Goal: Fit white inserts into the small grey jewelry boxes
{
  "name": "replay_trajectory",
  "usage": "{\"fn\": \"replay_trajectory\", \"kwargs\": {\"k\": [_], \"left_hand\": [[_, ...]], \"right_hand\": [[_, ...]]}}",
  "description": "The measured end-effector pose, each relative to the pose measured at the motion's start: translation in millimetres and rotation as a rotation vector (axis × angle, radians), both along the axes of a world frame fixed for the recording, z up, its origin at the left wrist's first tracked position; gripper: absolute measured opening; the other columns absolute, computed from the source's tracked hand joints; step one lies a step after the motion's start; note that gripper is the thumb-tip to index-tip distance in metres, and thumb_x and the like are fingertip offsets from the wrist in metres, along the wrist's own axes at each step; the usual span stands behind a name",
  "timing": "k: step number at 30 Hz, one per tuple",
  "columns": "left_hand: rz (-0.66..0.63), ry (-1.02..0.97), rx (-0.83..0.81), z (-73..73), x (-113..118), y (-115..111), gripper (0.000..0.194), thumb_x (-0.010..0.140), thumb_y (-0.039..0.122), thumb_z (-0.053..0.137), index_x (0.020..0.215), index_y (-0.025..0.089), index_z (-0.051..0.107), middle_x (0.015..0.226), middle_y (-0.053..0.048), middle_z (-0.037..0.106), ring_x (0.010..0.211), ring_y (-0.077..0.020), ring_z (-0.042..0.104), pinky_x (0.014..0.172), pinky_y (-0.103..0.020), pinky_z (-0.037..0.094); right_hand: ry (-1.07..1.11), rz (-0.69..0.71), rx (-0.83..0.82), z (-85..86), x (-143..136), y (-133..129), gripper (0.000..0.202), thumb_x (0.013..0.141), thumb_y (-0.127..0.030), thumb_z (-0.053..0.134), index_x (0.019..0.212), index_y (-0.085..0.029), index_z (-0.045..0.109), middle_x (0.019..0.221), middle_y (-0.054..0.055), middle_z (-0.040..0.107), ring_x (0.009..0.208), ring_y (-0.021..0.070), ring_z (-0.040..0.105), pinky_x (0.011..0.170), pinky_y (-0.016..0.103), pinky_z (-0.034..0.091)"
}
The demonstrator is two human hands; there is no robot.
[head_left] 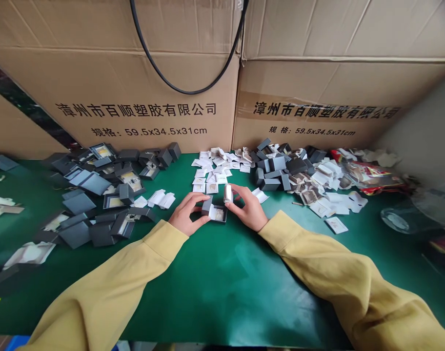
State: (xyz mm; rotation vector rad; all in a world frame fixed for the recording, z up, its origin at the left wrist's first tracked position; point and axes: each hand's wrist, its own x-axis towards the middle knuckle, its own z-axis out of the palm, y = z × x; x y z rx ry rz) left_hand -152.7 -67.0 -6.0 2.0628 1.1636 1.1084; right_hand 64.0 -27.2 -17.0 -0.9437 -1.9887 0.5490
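Observation:
My left hand (189, 214) grips the raised lid of a small dark grey hinged box (219, 214), its thumb and fingers on either side. The box stands open on the green table, with something pale inside it. Just right of and above the box, my right hand (246, 207) pinches a small white padded insert (228, 193) upright between thumb and fingers. Behind my hands lie several small white cards (212, 187) in loose rows. A folded white paper piece (259, 195) lies beside my right hand.
Many dark grey boxes (76, 234), several open, are heaped at left. More closed boxes (277, 164) and white inserts (328, 175) pile up at right, near a red plastic bag (376, 178) and a clear container (401, 217). Large cartons (149, 78) wall the back; a black cable (193, 91) hangs there.

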Motion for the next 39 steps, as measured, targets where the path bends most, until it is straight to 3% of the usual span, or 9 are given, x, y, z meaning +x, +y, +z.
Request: {"fn": "replay_trajectory", "kwargs": {"k": [11,27,34,39], "left_hand": [[0.026,0.029,0.086,-2.1,4,0,0.042,0.072,0.022,0.062,0.112,0.022,0.049,0.111,-0.008,0.045,0.104,-0.0197,0.05,0.073,-0.029,0.056],[0.05,0.08,0.182,-4.2,9,-2,0.043,0.071,0.023,0.063,0.112,0.023,0.05,0.109,-0.008,0.046,0.102,-0.0194,0.05,0.067,-0.027,0.057],[0.072,0.102,0.203,-3.0,10,-1,0.042,0.073,0.022,0.061,0.113,0.023,0.049,0.109,-0.007,0.047,0.102,-0.0188,0.05,0.068,-0.026,0.057],[0.082,0.111,0.196,-2.7,9,-1,0.042,0.072,0.023,0.062,0.112,0.023,0.049,0.108,-0.007,0.047,0.101,-0.019,0.051,0.066,-0.026,0.057]], "right_hand": [[-0.041,0.209,-0.011,2.9,-5,-8,0.057,0.077,-0.041,0.059,0.128,-0.025,0.038,0.1,0.006,0.059,0.093,0.0192,0.055,0.078,0.035,0.05],[-0.192,0.031,0.141,0.0,-11,-11,0.053,0.08,-0.046,0.051,0.124,-0.02,0.04,0.099,0.01,0.059,0.087,0.0216,0.056,0.076,0.036,0.051],[-0.24,0.068,0.137,2.2,-10,-9,0.054,0.079,-0.047,0.053,0.124,-0.021,0.04,0.099,0.009,0.059,0.091,0.0232,0.053,0.078,0.039,0.049],[-0.163,0.187,0.073,3.0,-4,-6,0.055,0.077,-0.041,0.059,0.124,-0.021,0.04,0.102,0.008,0.058,0.095,0.0213,0.051,0.082,0.038,0.048]]}}
